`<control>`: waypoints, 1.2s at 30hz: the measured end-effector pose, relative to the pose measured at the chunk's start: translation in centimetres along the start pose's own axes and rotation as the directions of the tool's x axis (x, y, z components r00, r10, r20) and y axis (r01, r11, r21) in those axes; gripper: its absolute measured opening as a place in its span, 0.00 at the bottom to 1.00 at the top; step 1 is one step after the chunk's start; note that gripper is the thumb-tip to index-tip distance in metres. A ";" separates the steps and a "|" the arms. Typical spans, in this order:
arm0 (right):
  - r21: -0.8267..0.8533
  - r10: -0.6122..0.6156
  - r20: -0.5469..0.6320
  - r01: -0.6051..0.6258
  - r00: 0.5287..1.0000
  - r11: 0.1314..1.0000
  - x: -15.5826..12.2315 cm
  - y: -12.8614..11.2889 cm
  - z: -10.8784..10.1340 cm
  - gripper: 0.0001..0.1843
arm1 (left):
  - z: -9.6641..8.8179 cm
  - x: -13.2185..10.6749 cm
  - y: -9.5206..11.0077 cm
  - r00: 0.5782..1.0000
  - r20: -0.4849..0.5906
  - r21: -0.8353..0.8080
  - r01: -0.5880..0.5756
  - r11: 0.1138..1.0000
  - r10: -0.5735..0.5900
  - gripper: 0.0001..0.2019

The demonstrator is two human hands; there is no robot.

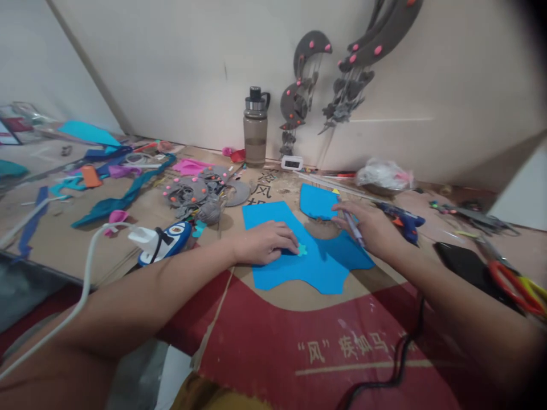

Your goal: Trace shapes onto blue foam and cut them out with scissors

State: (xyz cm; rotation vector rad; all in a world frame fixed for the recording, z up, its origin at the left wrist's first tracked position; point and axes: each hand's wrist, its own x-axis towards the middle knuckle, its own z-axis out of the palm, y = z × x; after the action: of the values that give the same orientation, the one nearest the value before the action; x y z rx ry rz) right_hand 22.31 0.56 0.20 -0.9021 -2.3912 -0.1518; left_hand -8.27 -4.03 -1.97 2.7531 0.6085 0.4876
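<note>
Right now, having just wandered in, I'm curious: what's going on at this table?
A person is working with blue sheet material using both hands. The left hand rests on a large cut blue sheet, its fingertips by a small green piece. The right hand holds a pen near a smaller blue piece on the far side. A glue gun and red-handled scissors lie off to the right.

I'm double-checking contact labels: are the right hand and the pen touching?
Touching. The head view shows the pen held in the grip of the right hand, with no gap between them.
</note>
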 end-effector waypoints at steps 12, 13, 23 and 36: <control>0.235 -0.152 0.246 0.093 0.957 0.967 -5.3 -7.0 -1.9 0.19 | -0.1 0.2 0.3 1.000 0.018 0.011 0.007 1.000 -0.007 0.20; 0.235 -0.152 0.272 0.087 0.950 0.968 -5.7 -7.4 -1.7 0.21 | -0.1 0.2 0.2 1.000 0.018 0.015 0.009 1.000 -0.010 0.20; 0.081 -0.211 0.359 0.195 0.909 0.978 -5.7 -10.2 -1.5 0.13 | -0.2 0.0 0.2 1.000 0.005 0.055 -0.024 0.998 0.024 0.19; -0.053 0.499 -0.146 -0.511 0.854 0.858 -8.4 -2.3 -9.1 0.11 | 0.4 -0.3 -1.0 0.997 -0.064 0.081 -0.032 0.996 0.038 0.18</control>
State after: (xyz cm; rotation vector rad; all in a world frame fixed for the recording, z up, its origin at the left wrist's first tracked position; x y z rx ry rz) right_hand 30.30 -8.74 3.35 -1.4862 -1.9624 -0.1076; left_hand -8.76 -3.38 -2.80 2.8378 0.6089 0.5755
